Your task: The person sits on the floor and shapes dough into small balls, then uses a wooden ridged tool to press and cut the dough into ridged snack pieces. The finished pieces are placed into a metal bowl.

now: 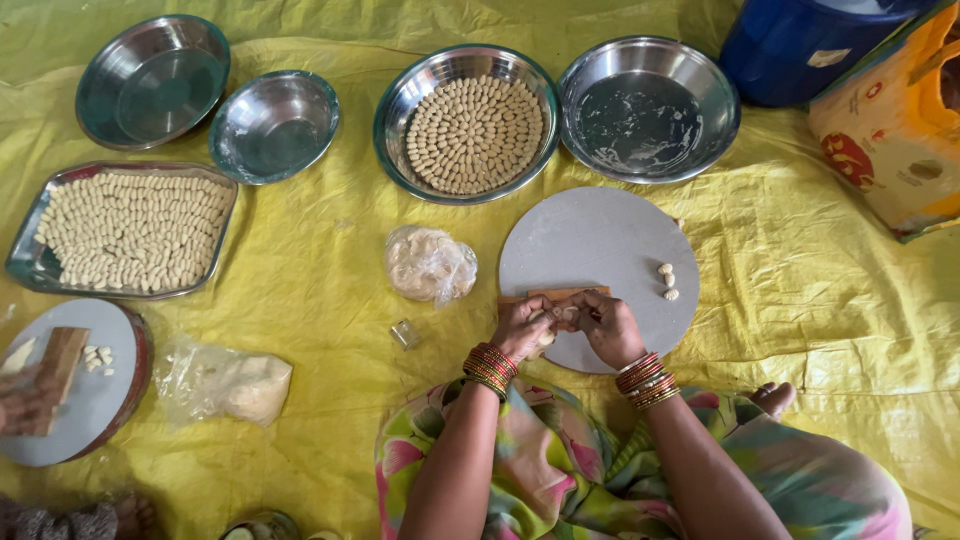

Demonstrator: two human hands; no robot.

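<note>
My left hand (522, 327) and my right hand (610, 327) meet over the near edge of a round grey board (590, 245). Both pinch a small pale piece of dough (566, 314) pressed against a little wooden comb-like block (560, 294). Three shaped dough pieces (667, 282) lie on the board's right side. A clear bag of dough (430, 265) sits just left of the board. Straight ahead stands a steel bowl (466, 123) filled with several rows of shaped pieces.
A steel tray of shaped pieces (130, 230), two empty steel bowls (152, 80) (273, 125), a floury steel bowl (648, 108), a blue drum (800, 45), an orange bag (890, 120). At left another person's hand (25, 400) works on a second board (85, 385) beside another dough bag (228, 382).
</note>
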